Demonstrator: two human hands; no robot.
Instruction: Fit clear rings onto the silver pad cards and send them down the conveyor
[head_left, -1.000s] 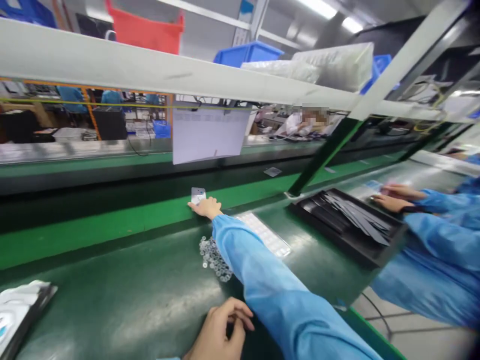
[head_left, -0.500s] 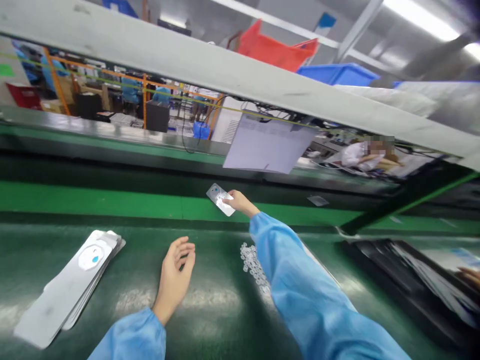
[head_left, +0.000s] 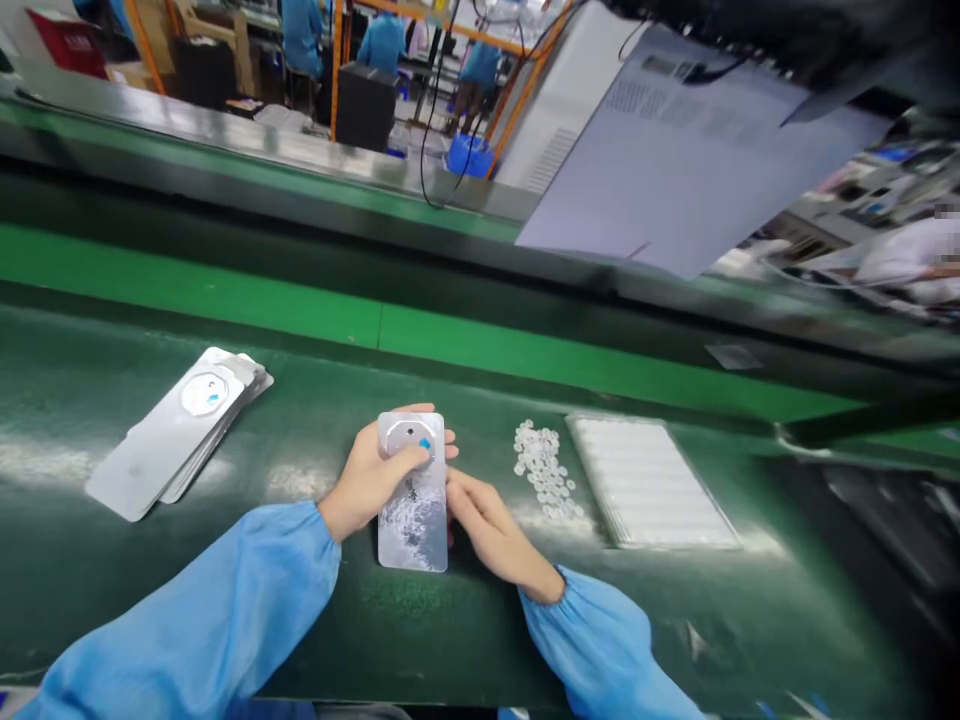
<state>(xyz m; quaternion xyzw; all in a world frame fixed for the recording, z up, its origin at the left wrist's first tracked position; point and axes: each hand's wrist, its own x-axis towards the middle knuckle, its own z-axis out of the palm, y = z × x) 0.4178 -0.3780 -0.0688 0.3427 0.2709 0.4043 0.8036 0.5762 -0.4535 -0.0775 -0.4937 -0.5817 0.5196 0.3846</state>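
On the green bench (head_left: pixel 112 560) lie a stack of cards (head_left: pixel 165 445), left, and a white tray (head_left: pixel 649 485), right. In the middle the left hand (head_left: pixel 367 485) has its grip closed on one silver card (head_left: pixel 414 520). The right hand (head_left: pixel 487 535) touches the card's edge; I cannot tell if its grip holds it. Little clear rings (head_left: pixel 544 470) lie beside the tray

Silvery card (head_left: pixel 413 515) with blue dot; light-blue sleeves (head_left: pixel 217 610); dark green bench (head_left: pixel 90 560).

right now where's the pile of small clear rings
Head view, centre-right: the ring pile lies on the green bench between the right hand and the white tray.
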